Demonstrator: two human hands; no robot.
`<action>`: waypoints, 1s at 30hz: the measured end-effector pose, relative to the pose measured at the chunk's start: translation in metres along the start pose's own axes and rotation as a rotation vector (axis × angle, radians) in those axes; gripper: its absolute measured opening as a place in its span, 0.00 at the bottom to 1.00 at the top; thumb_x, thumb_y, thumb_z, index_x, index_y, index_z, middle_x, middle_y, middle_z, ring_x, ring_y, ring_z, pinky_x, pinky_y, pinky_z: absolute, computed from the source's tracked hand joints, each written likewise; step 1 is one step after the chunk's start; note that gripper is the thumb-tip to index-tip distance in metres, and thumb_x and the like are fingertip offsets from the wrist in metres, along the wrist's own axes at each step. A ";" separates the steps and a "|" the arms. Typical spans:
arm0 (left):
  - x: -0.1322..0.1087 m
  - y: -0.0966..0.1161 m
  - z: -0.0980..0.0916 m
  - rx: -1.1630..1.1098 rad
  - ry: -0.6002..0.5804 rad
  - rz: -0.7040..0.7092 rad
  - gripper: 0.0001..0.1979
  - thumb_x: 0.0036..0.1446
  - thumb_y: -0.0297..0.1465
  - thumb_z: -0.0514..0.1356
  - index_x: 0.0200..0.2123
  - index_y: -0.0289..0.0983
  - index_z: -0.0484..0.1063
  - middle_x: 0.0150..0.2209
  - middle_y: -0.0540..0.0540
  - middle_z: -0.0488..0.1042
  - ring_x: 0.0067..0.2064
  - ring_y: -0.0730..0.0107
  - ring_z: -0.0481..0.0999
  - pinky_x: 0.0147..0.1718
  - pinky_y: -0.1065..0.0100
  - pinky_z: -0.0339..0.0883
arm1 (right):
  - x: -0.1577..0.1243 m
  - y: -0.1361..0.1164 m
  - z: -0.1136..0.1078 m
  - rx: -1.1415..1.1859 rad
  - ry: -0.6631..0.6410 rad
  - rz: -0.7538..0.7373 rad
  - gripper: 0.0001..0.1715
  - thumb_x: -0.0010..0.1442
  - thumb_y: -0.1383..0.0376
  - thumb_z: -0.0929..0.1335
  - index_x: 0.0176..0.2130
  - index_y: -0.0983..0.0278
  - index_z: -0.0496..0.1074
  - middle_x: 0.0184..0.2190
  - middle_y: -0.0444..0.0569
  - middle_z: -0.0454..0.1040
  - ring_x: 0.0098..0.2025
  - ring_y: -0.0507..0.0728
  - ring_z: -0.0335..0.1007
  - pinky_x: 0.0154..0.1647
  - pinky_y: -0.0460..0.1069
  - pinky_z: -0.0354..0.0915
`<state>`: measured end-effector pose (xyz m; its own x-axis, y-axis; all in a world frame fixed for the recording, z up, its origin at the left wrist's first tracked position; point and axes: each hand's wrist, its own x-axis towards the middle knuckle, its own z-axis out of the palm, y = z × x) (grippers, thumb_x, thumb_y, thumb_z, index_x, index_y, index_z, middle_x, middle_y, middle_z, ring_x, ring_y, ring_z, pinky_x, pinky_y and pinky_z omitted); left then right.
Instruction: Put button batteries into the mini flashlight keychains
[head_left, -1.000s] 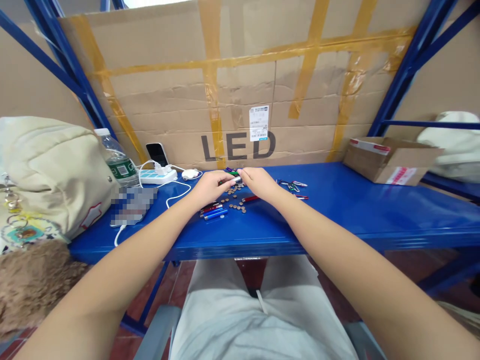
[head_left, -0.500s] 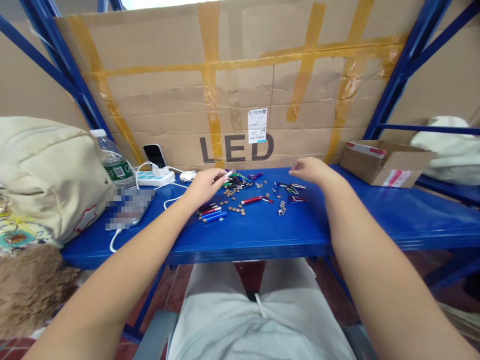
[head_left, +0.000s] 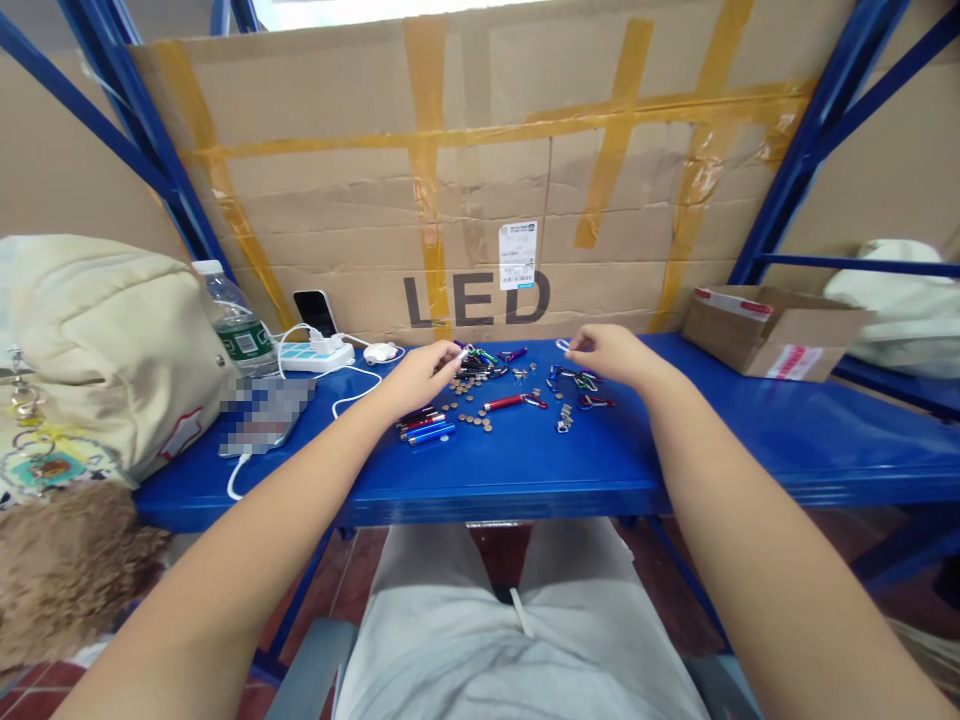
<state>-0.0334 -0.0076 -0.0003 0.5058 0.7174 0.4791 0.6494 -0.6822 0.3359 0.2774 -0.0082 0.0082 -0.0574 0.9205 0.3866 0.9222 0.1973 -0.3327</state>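
Observation:
My left hand (head_left: 424,372) is closed, thumb and fingers pinching a small silver tube-like piece (head_left: 463,354) with a ring at its end. Right of it, my right hand (head_left: 606,352) pinches a pale, loop-shaped carabiner (head_left: 562,344) above the table. Below the left fingers lie a pile of dark and green clips (head_left: 487,362) and scattered small button cells (head_left: 469,417). Blue and red metal tubes (head_left: 427,432) rest in a group nearer me. A red tube with a clip (head_left: 514,402) lies mid-table. More carabiners (head_left: 577,380) and small metal fittings (head_left: 564,418) sit near the right hand.
On the left of the blue table (head_left: 510,480) are a cream bag (head_left: 112,340), a water bottle (head_left: 241,330), a phone (head_left: 266,415), and a power strip (head_left: 315,357) with white cables. An open cardboard box (head_left: 772,330) stands right. A large cardboard sheet (head_left: 360,220) closes the back.
My right hand has moved slightly left and down, and the pale carabiner now shows at its fingertips. My left hand keeps its pinch on the silver piece, which has turned a little.

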 end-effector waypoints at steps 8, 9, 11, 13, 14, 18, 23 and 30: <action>0.003 0.015 0.017 -0.030 -0.007 -0.088 0.15 0.63 0.41 0.52 0.31 0.37 0.66 0.31 0.47 0.73 0.35 0.65 0.71 0.36 0.64 0.64 | -0.017 -0.067 0.032 0.297 -0.059 -0.459 0.05 0.57 0.64 0.68 0.34 0.64 0.74 0.32 0.48 0.78 0.35 0.54 0.71 0.38 0.48 0.63; 0.003 0.015 0.018 -0.044 -0.017 -0.079 0.16 0.63 0.42 0.51 0.30 0.37 0.66 0.30 0.48 0.72 0.34 0.65 0.70 0.36 0.65 0.63 | -0.018 -0.070 0.034 0.292 -0.063 -0.480 0.05 0.57 0.64 0.68 0.34 0.64 0.74 0.32 0.47 0.78 0.35 0.54 0.71 0.38 0.48 0.63; 0.004 0.014 0.019 -0.077 -0.037 -0.049 0.18 0.64 0.42 0.49 0.29 0.36 0.66 0.30 0.48 0.71 0.34 0.66 0.69 0.35 0.65 0.62 | -0.019 -0.071 0.037 0.273 -0.080 -0.517 0.05 0.58 0.64 0.68 0.34 0.63 0.73 0.32 0.47 0.78 0.35 0.54 0.71 0.38 0.49 0.63; 0.004 0.013 0.020 -0.091 -0.054 -0.033 0.16 0.63 0.41 0.50 0.30 0.36 0.67 0.30 0.49 0.71 0.33 0.67 0.69 0.34 0.66 0.62 | -0.020 -0.073 0.039 0.244 -0.090 -0.531 0.04 0.59 0.65 0.67 0.35 0.64 0.72 0.34 0.48 0.78 0.36 0.55 0.72 0.39 0.49 0.63; 0.004 0.013 0.020 -0.089 -0.064 -0.033 0.15 0.63 0.40 0.51 0.30 0.36 0.68 0.30 0.49 0.71 0.33 0.67 0.69 0.34 0.66 0.62 | -0.021 -0.074 0.040 0.229 -0.094 -0.525 0.05 0.60 0.66 0.67 0.38 0.64 0.72 0.35 0.49 0.78 0.36 0.55 0.72 0.39 0.48 0.64; 0.004 0.016 0.019 -0.073 -0.093 -0.025 0.13 0.62 0.37 0.52 0.33 0.36 0.70 0.32 0.48 0.74 0.34 0.66 0.71 0.36 0.65 0.64 | -0.026 -0.080 0.042 0.042 -0.123 -0.476 0.16 0.63 0.65 0.65 0.51 0.65 0.66 0.40 0.53 0.79 0.39 0.58 0.75 0.36 0.48 0.63; 0.004 0.018 0.020 -0.062 -0.101 -0.007 0.13 0.63 0.37 0.51 0.33 0.36 0.70 0.35 0.47 0.76 0.38 0.64 0.73 0.39 0.65 0.65 | -0.029 -0.088 0.043 -0.376 -0.140 -0.524 0.16 0.68 0.59 0.59 0.46 0.65 0.69 0.38 0.57 0.80 0.36 0.63 0.76 0.34 0.51 0.61; 0.005 0.019 0.021 -0.041 -0.005 -0.028 0.12 0.63 0.36 0.53 0.29 0.37 0.65 0.31 0.48 0.72 0.34 0.66 0.71 0.36 0.65 0.63 | -0.030 -0.094 0.046 -0.544 -0.065 -0.485 0.18 0.66 0.63 0.58 0.45 0.69 0.72 0.35 0.60 0.80 0.37 0.66 0.77 0.34 0.52 0.60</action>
<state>-0.0064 -0.0143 -0.0089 0.4906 0.7372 0.4646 0.6396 -0.6667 0.3826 0.1752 -0.0387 -0.0120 -0.5146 0.7937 0.3244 0.8458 0.4077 0.3442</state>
